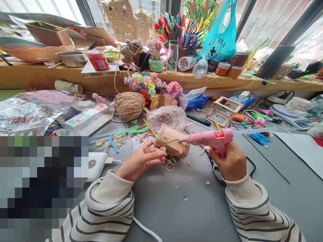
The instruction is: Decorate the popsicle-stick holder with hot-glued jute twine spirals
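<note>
My left hand (146,155) is closed on a small wooden box partly wrapped in jute twine (174,143), gripping it at its left end. A bare strip of wood shows between the twine-covered ends, and a small coil of twine sits at my fingertips. My right hand (230,161) is wrapped round the handle of a pink hot glue gun (210,138). Its nozzle points left, over the box's bare side; whether the tip touches cannot be made out. A clear glue stick (254,130) sticks out of its back. Small scissors (171,164) lie beneath the box.
A ball of jute twine (130,105) stands behind my left hand. Black-handled scissors (216,168) lie beside my right hand. Farther back are a small wooden frame (224,109), a blue tissue pack (193,101) and a kitchen scale (290,116). A white power bank (96,166) is at left.
</note>
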Tool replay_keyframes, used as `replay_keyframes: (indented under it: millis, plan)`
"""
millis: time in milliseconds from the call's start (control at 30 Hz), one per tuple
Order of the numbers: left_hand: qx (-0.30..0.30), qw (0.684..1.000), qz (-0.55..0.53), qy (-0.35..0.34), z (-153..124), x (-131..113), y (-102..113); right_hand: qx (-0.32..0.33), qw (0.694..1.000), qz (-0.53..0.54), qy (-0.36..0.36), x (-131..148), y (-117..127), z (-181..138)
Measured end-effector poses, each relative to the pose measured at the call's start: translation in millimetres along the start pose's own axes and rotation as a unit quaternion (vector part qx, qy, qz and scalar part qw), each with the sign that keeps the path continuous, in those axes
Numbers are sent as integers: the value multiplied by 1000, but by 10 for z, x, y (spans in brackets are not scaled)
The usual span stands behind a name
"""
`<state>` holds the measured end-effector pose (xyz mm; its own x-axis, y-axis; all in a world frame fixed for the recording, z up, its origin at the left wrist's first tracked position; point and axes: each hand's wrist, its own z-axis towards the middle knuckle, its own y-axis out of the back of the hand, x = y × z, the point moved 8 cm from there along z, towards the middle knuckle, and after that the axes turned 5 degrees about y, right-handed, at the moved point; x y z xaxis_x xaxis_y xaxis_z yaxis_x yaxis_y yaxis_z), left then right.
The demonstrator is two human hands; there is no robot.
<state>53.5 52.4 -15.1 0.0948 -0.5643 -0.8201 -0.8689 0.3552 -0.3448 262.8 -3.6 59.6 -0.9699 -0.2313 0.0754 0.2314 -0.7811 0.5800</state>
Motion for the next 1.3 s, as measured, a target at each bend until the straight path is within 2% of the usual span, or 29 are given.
replay_keyframes:
  millis: [333, 733, 1300]
  plan:
    - [2, 1000, 2, 1, -20, -7, -17, 6, 1000, -11, -4, 2, 16, 8]
    - [9, 1000, -2, -1, -9, -9, -18, -49, 994, -63, 73, 118, 120, -14]
    - [0, 1000, -6, -1, -6, 1, 0, -57, 994, -71, 62, 149, 163, 13]
